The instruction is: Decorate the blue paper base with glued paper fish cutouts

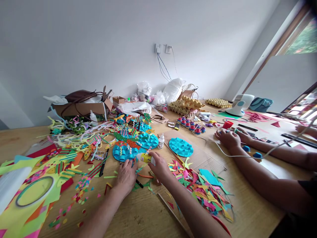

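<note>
My right hand (160,168) is wrapped round a glue bottle (145,157) with a yellow label, tipped on its side with its nozzle end to the left. My left hand (125,177) is beside it, fingers curled down at the near edge of a blue textured oval (121,152); what they pinch is too small to make out. Paper fish shapes (128,142) and twisted strips stand on that oval. Behind the bottle is a second small white bottle (161,141), upright. Another blue oval (181,147) lies to the right on cardboard (205,158).
Paper scraps (208,195) are heaped right of my arms; coloured sheets (56,168) and a tape roll (34,191) lie left. Egg trays (185,105) and a full box (79,107) stand behind. A co-worker's hands (229,138) work at the right, near a white cable (223,152).
</note>
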### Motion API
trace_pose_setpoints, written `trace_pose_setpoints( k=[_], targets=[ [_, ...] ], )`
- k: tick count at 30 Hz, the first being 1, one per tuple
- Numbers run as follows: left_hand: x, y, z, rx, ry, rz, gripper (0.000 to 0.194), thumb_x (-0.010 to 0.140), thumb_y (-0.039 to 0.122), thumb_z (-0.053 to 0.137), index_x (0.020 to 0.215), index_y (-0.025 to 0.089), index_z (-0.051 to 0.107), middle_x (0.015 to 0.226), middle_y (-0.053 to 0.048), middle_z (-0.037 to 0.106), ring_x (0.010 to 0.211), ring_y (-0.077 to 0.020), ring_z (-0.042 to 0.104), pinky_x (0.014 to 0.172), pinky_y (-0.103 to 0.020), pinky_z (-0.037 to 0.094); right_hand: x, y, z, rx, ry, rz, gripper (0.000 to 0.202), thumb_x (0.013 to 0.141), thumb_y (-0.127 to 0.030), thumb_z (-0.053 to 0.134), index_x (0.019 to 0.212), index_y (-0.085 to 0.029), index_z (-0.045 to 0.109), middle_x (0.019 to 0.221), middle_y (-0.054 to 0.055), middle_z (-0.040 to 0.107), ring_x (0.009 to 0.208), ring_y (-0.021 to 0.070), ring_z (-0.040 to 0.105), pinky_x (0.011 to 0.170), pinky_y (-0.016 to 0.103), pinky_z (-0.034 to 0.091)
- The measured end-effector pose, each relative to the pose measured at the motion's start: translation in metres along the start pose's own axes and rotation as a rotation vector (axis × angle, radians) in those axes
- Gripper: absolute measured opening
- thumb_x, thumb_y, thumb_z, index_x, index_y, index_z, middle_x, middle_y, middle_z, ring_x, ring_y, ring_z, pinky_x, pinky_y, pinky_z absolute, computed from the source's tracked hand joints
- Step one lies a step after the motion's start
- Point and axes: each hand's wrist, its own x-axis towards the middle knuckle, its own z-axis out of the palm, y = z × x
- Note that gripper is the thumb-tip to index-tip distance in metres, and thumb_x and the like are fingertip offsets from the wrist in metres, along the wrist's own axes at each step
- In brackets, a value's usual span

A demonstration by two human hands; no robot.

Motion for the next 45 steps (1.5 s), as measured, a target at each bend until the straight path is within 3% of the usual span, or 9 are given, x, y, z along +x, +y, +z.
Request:
trace_pose_setpoints(
  k=[10,23,30,45],
  targets=[
    [0.001,0.003,-0.003,-0.007,-0.008,-0.018,0.03,0.081,0.018,0.045,0.107,0.02,0.058,0.116,-0.01,0.057,0.109,-0.0269,0.045,0.087,-0.041,0.037,-0.002,0.002,0.0,0.061,0.078,-0.096,0.037,0.069,-0.003,0.056,0.103,-0.018,0.057,0.115,0.011,0.057,0.106,0.022,0.055,0.088,0.036,0.044],
    [0.0,0.001,0.002,0.006,0.006,-0.015,0.039,0.081,0.021,0.045,0.119,0.022,0.051,0.116,-0.008,0.057,0.109,-0.0266,0.045,0.087,-0.04,0.038,-0.001,0.01,0.011,-0.026,0.038,-0.097,0.049,0.067,-0.001,0.055,0.112,-0.02,0.052,0.119,0.01,0.055,0.109,0.0229,0.053,0.089,0.038,0.044],
    [0.001,0.0,0.004,-0.003,0.009,-0.023,0.038,0.08,0.019,0.045,0.117,0.022,0.053,0.114,-0.008,0.057,0.108,-0.0263,0.045,0.087,-0.04,0.037,-0.004,0.01,0.009,-0.13,0.074,-0.156,0.04,0.069,-0.001,0.054,0.104,-0.019,0.057,0.108,0.009,0.059,0.097,0.0228,0.056,0.082,0.035,0.047],
    [0.001,0.001,0.002,-0.012,0.006,-0.02,0.037,0.081,0.019,0.046,0.117,0.021,0.052,0.114,-0.009,0.057,0.109,-0.0258,0.045,0.087,-0.04,0.037,-0.009,0.009,0.003,-0.169,0.104,-0.245,0.039,0.072,-0.001,0.05,0.106,-0.02,0.056,0.111,0.01,0.057,0.099,0.0233,0.052,0.085,0.039,0.046]
  ],
)
